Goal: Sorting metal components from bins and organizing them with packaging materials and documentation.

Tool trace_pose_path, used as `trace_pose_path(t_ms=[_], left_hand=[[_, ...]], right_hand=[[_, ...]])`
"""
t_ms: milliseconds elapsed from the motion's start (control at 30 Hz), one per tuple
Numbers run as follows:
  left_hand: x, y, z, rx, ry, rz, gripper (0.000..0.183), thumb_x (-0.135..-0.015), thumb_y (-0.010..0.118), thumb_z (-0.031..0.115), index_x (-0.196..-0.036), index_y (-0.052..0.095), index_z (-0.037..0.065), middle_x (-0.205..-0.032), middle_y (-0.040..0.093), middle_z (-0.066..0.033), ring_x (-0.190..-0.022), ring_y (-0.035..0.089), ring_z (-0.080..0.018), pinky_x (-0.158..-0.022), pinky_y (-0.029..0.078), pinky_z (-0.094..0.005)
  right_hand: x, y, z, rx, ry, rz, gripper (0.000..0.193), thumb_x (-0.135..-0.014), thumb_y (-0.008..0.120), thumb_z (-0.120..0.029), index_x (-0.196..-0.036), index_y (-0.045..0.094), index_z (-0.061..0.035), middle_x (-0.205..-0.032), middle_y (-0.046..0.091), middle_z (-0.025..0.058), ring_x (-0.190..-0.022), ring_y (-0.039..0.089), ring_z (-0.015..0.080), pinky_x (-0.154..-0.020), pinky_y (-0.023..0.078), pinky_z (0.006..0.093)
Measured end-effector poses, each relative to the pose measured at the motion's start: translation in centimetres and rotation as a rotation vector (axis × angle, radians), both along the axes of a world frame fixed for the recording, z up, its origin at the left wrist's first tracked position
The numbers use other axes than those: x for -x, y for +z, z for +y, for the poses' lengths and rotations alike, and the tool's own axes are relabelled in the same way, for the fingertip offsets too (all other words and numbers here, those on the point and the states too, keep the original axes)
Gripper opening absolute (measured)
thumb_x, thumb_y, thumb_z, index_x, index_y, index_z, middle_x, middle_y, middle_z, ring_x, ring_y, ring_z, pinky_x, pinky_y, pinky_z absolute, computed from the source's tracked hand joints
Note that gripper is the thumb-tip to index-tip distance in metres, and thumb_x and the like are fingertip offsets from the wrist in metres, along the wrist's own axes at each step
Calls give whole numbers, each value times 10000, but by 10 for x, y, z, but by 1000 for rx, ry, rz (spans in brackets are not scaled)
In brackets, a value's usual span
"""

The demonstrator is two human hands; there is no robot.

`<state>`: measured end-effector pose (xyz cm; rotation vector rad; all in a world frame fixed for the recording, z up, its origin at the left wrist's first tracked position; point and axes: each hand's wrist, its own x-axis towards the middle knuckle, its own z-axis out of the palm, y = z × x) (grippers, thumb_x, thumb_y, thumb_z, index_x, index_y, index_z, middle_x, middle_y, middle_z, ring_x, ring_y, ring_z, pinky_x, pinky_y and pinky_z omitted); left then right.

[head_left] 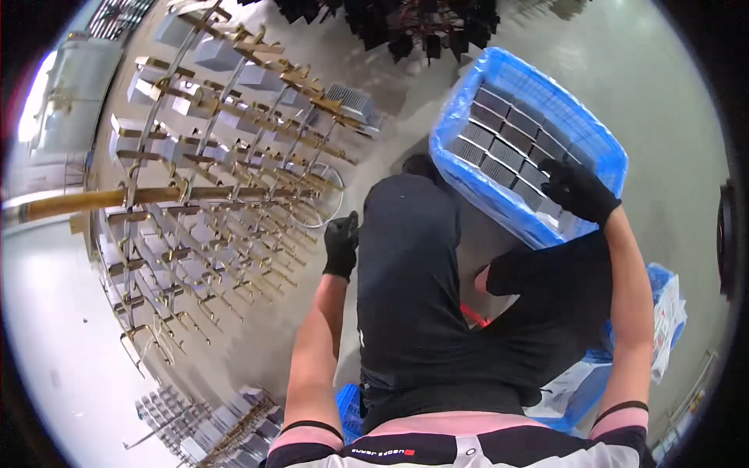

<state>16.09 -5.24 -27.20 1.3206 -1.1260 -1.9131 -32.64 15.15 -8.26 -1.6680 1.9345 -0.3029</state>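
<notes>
My left hand [341,243], in a black glove, is raised beside my left knee with its fingers curled closed. Whether anything lies inside the fist is hidden. My right hand [579,192], gloved in black too, reaches over the near right part of a blue plastic crate [537,70] lined with clear film. Its fingers are bent and somewhat apart, close above the parts. Rows of dark finned metal blocks [511,135] fill much of the crate. No block shows clearly between the right fingers.
To the left stands a large rack [226,193] of metal bars with many hooks, carrying several grey blocks [218,54]. Dark parts [425,23] hang at the far side. Another blue crate [589,394] with plastic bags sits at my right. More racked parts [222,425] are at lower left.
</notes>
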Motion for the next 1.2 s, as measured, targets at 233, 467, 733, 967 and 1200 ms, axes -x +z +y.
trace_pose_path(t_ms=[233, 467, 733, 967, 1200], left_hand=[[144, 46, -70, 372, 20, -222, 347, -851, 740, 266, -645, 603, 22, -558, 547, -58, -486, 455, -172, -528, 389, -365], [213, 29, -157, 230, 357, -367, 325, -812, 769, 274, -685, 609, 22, -639, 609, -77, -570, 526, -195, -558, 417, -374], [224, -13, -187, 534, 238, -558, 478, -744, 810, 390, -957, 656, -9, -939, 687, -143, -837, 644, -260, -751, 504, -420], [247, -3, -169, 629, 129, -1328, 486, -835, 684, 455, -1063, 639, 28, -1129, 649, -143, -1059, 615, -288, -902, 457, -420], [179, -21, -221, 758, -140, -1249, 443, -849, 666, 434, -1105, 619, 76, -1110, 637, -176, -1098, 583, -341, -913, 449, -414]], right_hand=[[-5, 5, -14, -88, -72, -92, 389, -867, 661, -216, -1214, 602, -52, -813, 653, 200, -783, 645, 360, -714, 500, 449], [-6, 7, -13, -18, -99, -24, 380, -873, 663, -214, -1216, 602, -61, -783, 655, 197, -762, 651, 362, -688, 496, 450], [5, 1, -11, 50, -75, 14, 392, -866, 674, -196, -1225, 597, -56, -819, 650, 199, -767, 634, 363, -689, 495, 440], [11, -4, 5, 96, -74, -12, 408, -854, 684, -218, -1217, 594, -55, -820, 660, 211, -785, 644, 393, -712, 497, 470], [-9, 16, -23, 21, -77, -32, 433, -852, 703, -190, -1244, 582, -48, -831, 638, 188, -854, 624, 347, -737, 483, 433]])
